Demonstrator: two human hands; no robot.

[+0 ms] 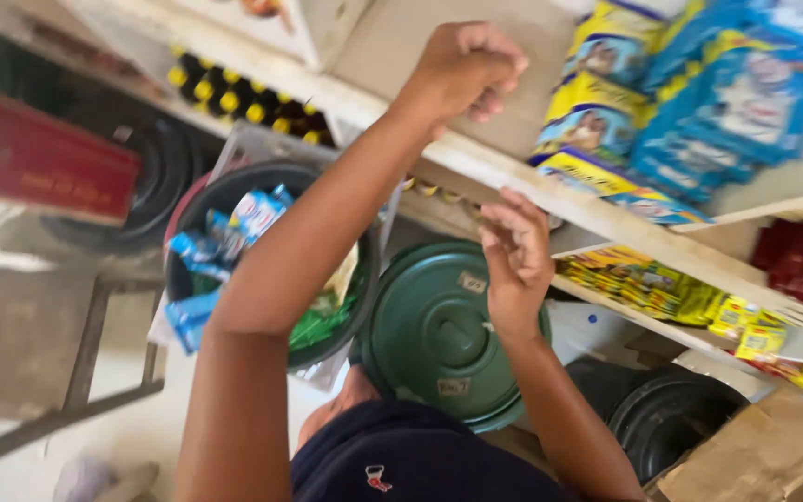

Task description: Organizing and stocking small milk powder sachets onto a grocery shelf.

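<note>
Both hands raised to the shelf edge (476, 153): left (465, 67) fisted, right (516, 244) curled, seemingly empty

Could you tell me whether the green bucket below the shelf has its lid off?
No, the green bucket is covered by its round green lid, beneath the right hand at the shelf edge.

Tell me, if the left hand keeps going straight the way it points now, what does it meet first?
Probably the yellow packets stacked on the shelf; the left hand, fisted, reaches over the shelf's edge toward them. Depth is unclear.
</note>
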